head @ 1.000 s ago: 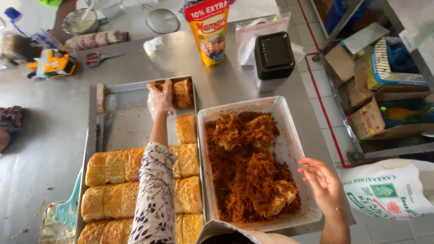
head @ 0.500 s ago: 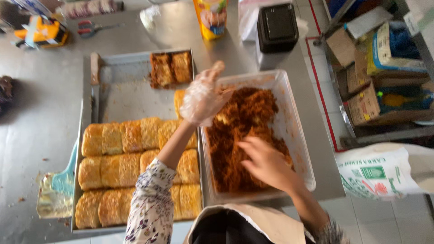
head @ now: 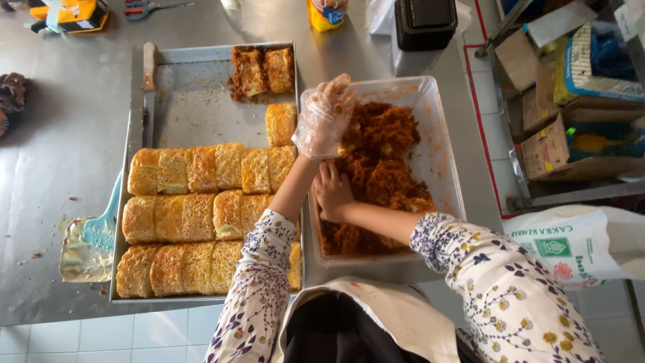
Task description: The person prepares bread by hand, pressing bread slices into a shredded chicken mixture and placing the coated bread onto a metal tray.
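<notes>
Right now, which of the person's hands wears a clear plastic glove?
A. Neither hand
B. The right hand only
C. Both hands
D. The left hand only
D: the left hand is wrapped in a crinkled clear glove above the tub of brown shredded filling, while the right hand is bare at the tub's near-left edge.

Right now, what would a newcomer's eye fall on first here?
The clear tub of reddish-brown shredded filling, right of centre, with both hands in it: the gloved left hand raised at its near-left edge, the bare right hand just below. Left of it, a metal tray holds rows of golden buns.
</notes>
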